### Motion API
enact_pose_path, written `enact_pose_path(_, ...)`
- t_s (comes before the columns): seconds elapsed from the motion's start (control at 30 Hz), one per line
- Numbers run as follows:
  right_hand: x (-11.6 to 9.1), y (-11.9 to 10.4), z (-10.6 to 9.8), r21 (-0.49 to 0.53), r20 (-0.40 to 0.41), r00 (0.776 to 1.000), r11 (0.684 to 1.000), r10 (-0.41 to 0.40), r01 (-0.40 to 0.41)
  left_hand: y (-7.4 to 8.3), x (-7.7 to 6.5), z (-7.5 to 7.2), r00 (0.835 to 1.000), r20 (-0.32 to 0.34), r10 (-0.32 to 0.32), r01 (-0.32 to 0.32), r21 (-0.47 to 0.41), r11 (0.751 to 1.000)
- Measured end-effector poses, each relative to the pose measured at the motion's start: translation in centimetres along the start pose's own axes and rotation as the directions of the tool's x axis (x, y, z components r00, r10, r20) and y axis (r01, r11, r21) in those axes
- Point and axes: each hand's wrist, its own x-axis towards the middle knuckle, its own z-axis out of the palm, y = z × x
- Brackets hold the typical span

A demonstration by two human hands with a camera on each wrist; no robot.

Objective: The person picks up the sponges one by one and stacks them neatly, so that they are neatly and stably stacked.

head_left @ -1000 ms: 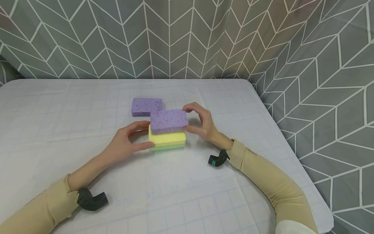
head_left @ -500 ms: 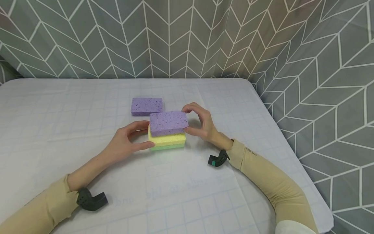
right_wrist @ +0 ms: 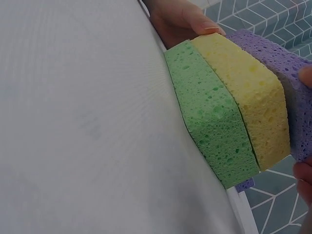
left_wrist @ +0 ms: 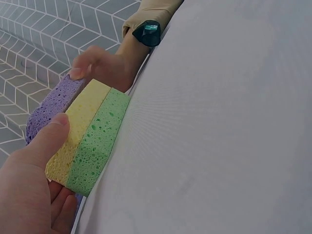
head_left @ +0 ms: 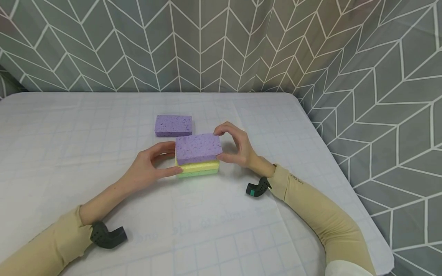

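Note:
In the head view, my left hand [head_left: 144, 165] grips the left end of a yellow sponge [head_left: 200, 167], thumb in front and fingers behind. A green sponge [head_left: 198, 174] lies flat on the table beneath it, its edges nearly in line with the yellow one. My right hand [head_left: 239, 147] pinches the right end of a purple sponge [head_left: 198, 148] between thumb and fingers. This purple sponge sits over the yellow one and covers most of its top. In the right wrist view, the purple sponge [right_wrist: 297, 117] is tilted slightly against the yellow face [right_wrist: 263, 107].
A second purple sponge [head_left: 173, 125] lies on the table just behind the stack. The white-covered table [head_left: 221, 237] ends at a patterned grey curtain [head_left: 186, 46] at the back and right. Each wrist wears a black camera [head_left: 108, 235].
My right hand has brought the purple sponge toward me and down over the yellow one, so less yellow shows. The left hand has stayed in place.

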Motion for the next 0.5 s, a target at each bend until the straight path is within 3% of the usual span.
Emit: enact_pose_path(0.5, 0.21, -0.34, 0.15, 0.043, 0.059, 0.998, 0.999, -0.001, -0.001, -0.32, 0.14, -0.07, 1.0, -0.001, 0.029, -0.029, -0.003, 1.0)
